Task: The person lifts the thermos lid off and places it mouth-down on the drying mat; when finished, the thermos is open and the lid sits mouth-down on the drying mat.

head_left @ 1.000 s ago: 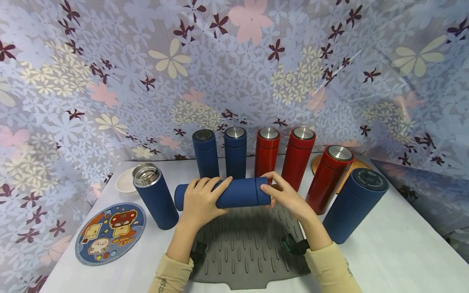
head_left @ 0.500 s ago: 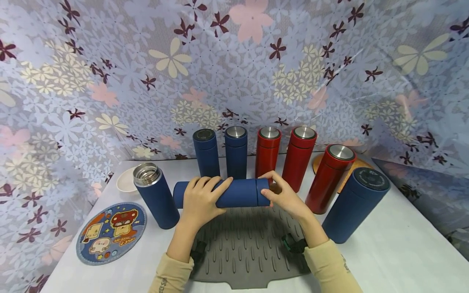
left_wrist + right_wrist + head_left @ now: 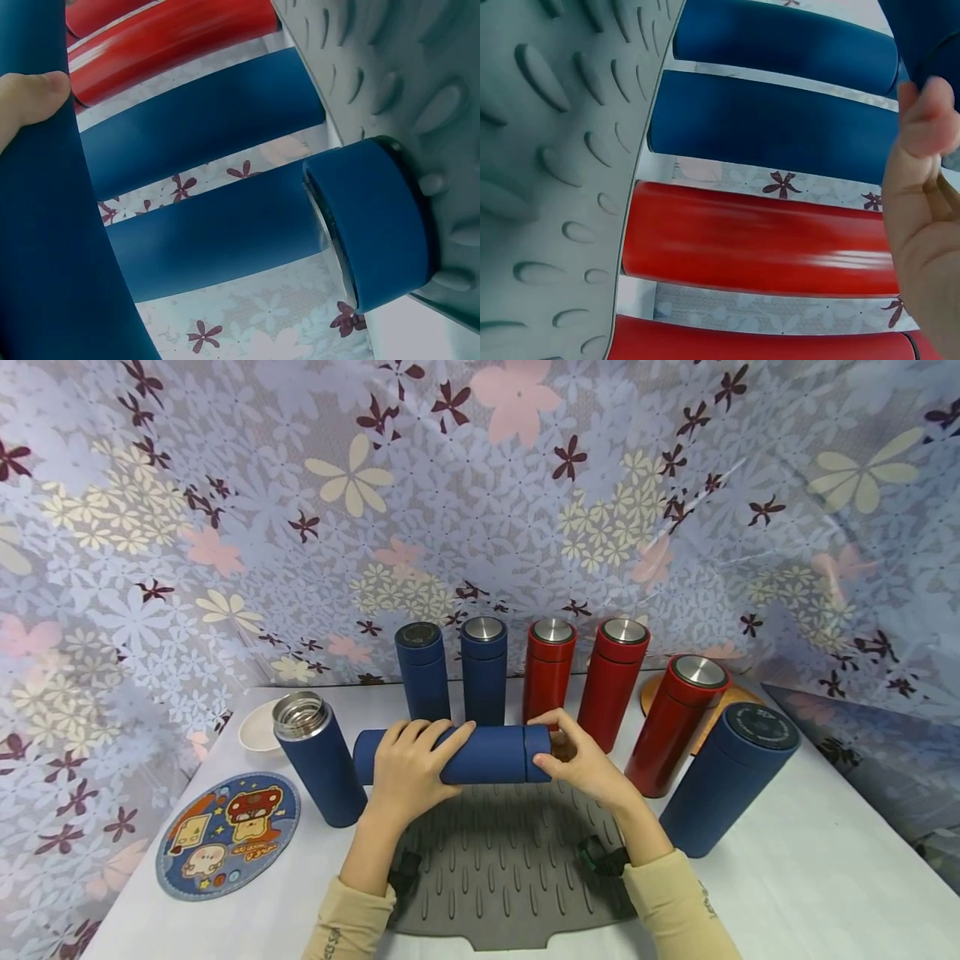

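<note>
Level above the grey mat is a blue thermos bottle, its lid end to the right. My left hand grips its body from above, fingers over the top and thumb along the near side. At the other end my right hand holds the lid between thumb and fingers, the far fingers partly hidden. Left of the hands stands an uncapped blue thermos with a bare steel mouth. A separate blue lid sits on the mat in the left wrist view, concealed behind the held bottle in the head view.
Two capped blue thermoses and three red ones stand upright behind. Another blue thermos is at right, near a round wooden board. A cartoon placemat and white bowl lie left on the white table.
My right thumb has slid slightly downward on the lid, and the fingers beneath it have gone out of sight. The bottle and left hand stay nearly in place.
</note>
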Demonstrator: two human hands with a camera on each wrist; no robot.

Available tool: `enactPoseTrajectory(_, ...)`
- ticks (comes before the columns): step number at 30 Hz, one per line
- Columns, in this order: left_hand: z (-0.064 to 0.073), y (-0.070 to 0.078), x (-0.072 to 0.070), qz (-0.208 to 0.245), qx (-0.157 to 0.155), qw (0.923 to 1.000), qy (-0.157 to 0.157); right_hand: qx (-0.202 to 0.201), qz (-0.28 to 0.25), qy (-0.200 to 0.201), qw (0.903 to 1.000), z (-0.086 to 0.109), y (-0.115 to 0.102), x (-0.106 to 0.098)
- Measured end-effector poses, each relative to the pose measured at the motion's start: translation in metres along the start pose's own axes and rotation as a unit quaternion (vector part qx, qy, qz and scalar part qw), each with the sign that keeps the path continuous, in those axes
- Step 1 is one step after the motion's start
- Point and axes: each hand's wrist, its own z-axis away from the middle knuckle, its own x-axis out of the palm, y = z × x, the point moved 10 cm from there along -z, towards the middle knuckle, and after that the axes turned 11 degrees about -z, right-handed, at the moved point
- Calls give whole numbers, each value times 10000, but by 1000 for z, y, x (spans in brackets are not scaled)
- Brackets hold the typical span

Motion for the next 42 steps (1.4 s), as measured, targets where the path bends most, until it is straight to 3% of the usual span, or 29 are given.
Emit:
enactPoseTrajectory(7,0,-2,-2,-30,14,10000,77,500,190,-38,9986,0,1,1)
enactPoseTrajectory(17,-1,1,0,-157,122,9998,71,1118,-784,71,9906,1,6,1)
enactPoseTrajectory(28,0,1,2,-54,94,9999,-50,930,-1200,-102,9884,0,4,1)
enactPoseTrajectory(42,0,2,0,-109,87,9999,-94,564,-875,-265,9942,0,7,-1)
